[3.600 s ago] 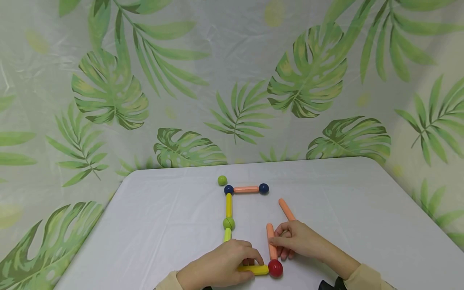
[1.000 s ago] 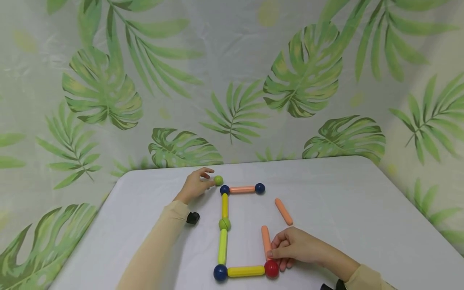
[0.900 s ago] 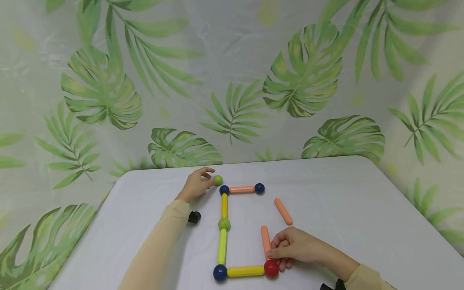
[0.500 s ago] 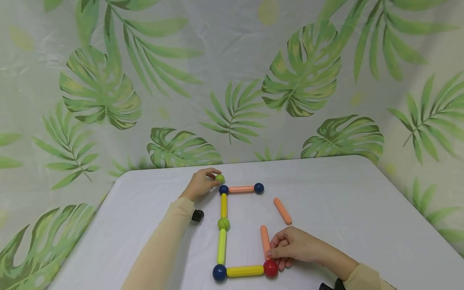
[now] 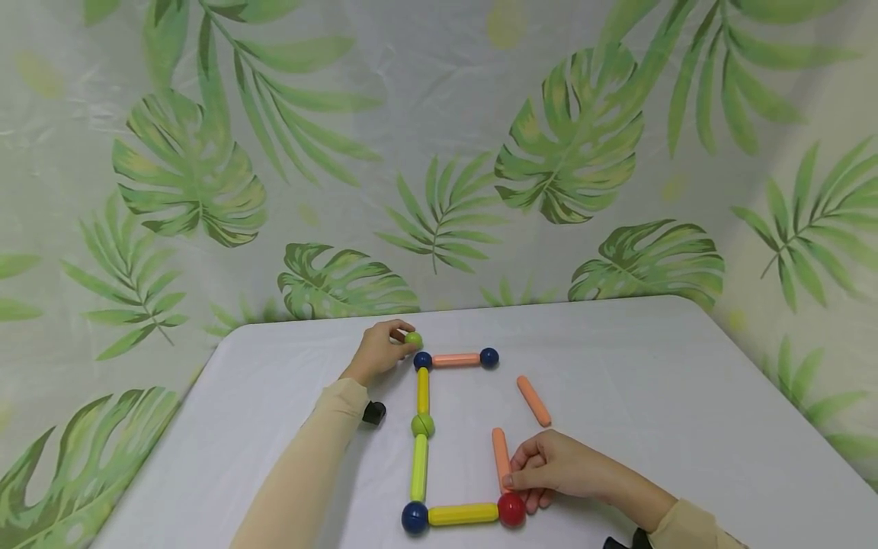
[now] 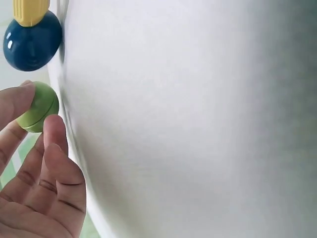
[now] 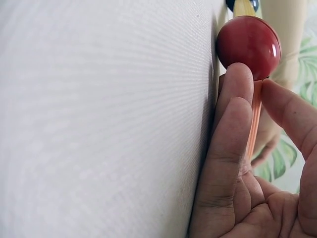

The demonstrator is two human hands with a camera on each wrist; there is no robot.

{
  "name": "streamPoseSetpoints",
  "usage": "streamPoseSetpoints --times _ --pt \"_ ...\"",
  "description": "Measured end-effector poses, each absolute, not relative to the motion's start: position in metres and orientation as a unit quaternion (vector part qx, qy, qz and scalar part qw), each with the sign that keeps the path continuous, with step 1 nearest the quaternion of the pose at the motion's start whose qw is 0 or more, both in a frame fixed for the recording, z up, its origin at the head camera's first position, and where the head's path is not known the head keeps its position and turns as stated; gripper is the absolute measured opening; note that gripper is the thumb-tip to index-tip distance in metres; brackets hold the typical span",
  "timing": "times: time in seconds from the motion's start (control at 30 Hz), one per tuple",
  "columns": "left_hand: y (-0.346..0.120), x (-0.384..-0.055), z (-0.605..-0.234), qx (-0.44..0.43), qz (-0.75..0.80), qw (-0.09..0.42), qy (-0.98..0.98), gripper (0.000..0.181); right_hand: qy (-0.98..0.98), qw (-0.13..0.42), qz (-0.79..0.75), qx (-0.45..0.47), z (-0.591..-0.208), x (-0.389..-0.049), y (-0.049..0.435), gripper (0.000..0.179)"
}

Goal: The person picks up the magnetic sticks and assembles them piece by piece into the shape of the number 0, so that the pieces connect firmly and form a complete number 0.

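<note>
At the far left of the table, my left hand (image 5: 381, 349) pinches a small green ball (image 6: 43, 106) between thumb and fingers. Close by it is a dark blue ball (image 5: 423, 361) at the corner of a frame of sticks and balls. My right hand (image 5: 559, 467) pinches an orange stick (image 5: 501, 450) near its lower end, where it meets a red ball (image 7: 249, 47). A yellow stick (image 5: 464, 514) links the red ball to another blue ball (image 5: 414, 518). Up the left side run a lime stick (image 5: 420, 467), a green ball (image 5: 422, 425) and a yellow stick (image 5: 423, 390).
Along the frame's far side, an orange stick (image 5: 456, 360) joins two blue balls, the right one (image 5: 489, 357) with a free side. A loose orange stick (image 5: 533, 401) lies beyond my right hand. The white table (image 5: 652, 396) ends at a leaf-patterned cloth (image 5: 439, 152).
My left hand left the near yellow stick, reached to the far left and took hold of the small green ball. The right hand slid down the orange stick towards the red ball.
</note>
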State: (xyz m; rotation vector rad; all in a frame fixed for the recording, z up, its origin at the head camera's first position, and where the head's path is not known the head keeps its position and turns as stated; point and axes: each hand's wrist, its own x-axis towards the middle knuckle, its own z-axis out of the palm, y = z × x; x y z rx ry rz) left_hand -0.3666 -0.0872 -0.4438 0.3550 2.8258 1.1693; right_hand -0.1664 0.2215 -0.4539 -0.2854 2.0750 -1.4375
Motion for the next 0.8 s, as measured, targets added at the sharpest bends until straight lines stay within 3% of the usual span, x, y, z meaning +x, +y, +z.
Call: streamPoseSetpoints --times 0.43,0.8 --pt "-0.087 -0.352 -0.422 0.148 0.368 0.008 0.918 0.033 0.783 0.298 -0.536 -0.107 -0.454 -0.167 0.222 0.02" --pt "-0.064 -0.325 -0.405 0.215 0.366 0.025 0.905 0.03 0.782 0.299 -0.535 -0.112 -0.455 -0.167 0.222 0.021"
